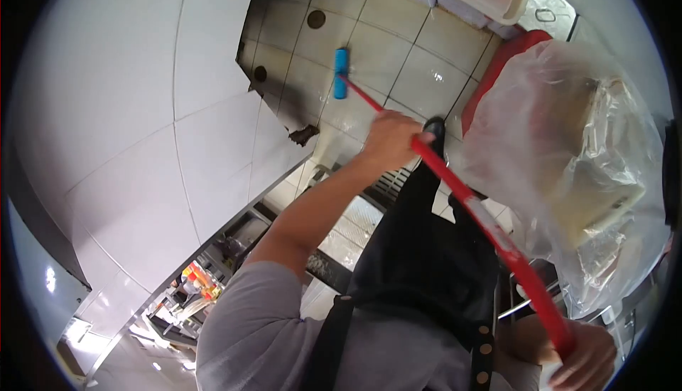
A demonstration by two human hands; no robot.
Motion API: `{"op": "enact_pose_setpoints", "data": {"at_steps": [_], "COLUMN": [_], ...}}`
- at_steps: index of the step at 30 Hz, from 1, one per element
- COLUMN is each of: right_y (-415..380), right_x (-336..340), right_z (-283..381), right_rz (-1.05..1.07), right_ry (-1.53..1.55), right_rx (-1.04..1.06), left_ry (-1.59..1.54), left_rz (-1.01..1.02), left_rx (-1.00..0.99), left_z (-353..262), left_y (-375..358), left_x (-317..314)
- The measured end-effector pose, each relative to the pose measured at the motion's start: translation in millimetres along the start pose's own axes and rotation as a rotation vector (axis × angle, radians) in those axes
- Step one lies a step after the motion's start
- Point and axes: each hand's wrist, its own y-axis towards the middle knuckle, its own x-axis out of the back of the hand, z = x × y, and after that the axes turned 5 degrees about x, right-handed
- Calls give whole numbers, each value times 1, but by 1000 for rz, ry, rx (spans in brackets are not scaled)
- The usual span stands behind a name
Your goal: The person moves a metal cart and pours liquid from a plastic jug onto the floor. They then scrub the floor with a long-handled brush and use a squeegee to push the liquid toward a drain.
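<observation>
A long red-handled mop (490, 224) slants across the view, its narrow blue head (341, 73) resting on the tiled floor. Partway down the pole, my left hand (393, 138) is closed around it, with that arm stretched forward. Near the pole's upper end, my right hand (584, 357) grips it at the lower right of the view. The kind of head, sponge or brush, is too small to make out.
Wet-looking floor tiles (419, 78) surround the mop head. A white tiled wall (121, 114) with a broken lower corner stands left. Right, a clear plastic bag (568, 170) bulges close by. My black shoe (435, 135) is on the floor, near a drain grate (389, 185).
</observation>
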Motion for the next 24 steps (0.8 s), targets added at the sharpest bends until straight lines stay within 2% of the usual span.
{"op": "enact_pose_setpoints", "data": {"at_steps": [2, 4, 5, 6, 7, 8, 11, 13, 14, 15, 16, 17, 18, 19, 20, 21, 23, 24], "right_y": [-4, 8, 39, 26, 30, 32, 10, -18, -32, -15, 0, -35, -49, -48, -14, 3, 22, 27], "right_x": [3, -3, -20, -31, -49, -63, -79, -73, -62, -52, -37, -37, -12, -1, -56, -68, -72, -69], "right_z": [-25, -99, -164, -260, -332, -377, -388, -312, -244, -160, -83, -25, 9, 37, 57, 60, 58, 51], "right_rz": [146, 438, 410, -44, -172, -192, -122, -104, 55, 554, 394, 197, 298, 386, -217, -193, 81, 205], "right_ry": [-227, -573, -613, -351, -171, -111, -128, -159, -314, -508, -617, -497, -166, 158, -37, -55, -339, -477], "right_rx": [-223, -493, -778, -103, -94, -124, -130, -61, -137, -591, -508, -526, -229, 70, 62, 69, -197, -333], "left_ry": [-67, 14, -67, -48, -13, 20, 141, -25, -130, -244, -323, -412, -397, -359, -315, -316, -213, -239], "left_rz": [-143, -278, -321, -296, -287, -270, -141, -103, -104, -122, -139, -196, -52, 74, 189, 163, 141, 67], "left_rx": [173, 446, 367, 386, 471, 557, 480, 369, 357, 309, 188, 4, 129, 113, 85, 69, 26, 76], "left_z": [60, 165, 219, 273, 304, 322, 350, 321, 267, 215, 133, 85, 7, -47, -78, -89, -98, -82], "left_y": [-10, -41, -58, -83, -98, -109, -146, -153, -141, -130, -114, -106, -96, -88, -78, -75, -71, -65], "left_x": [15, 24, 34, 34, 26, 14, -18, -48, -54, -70, -64, -75, -45, -26, -10, 4, 27, 40]}}
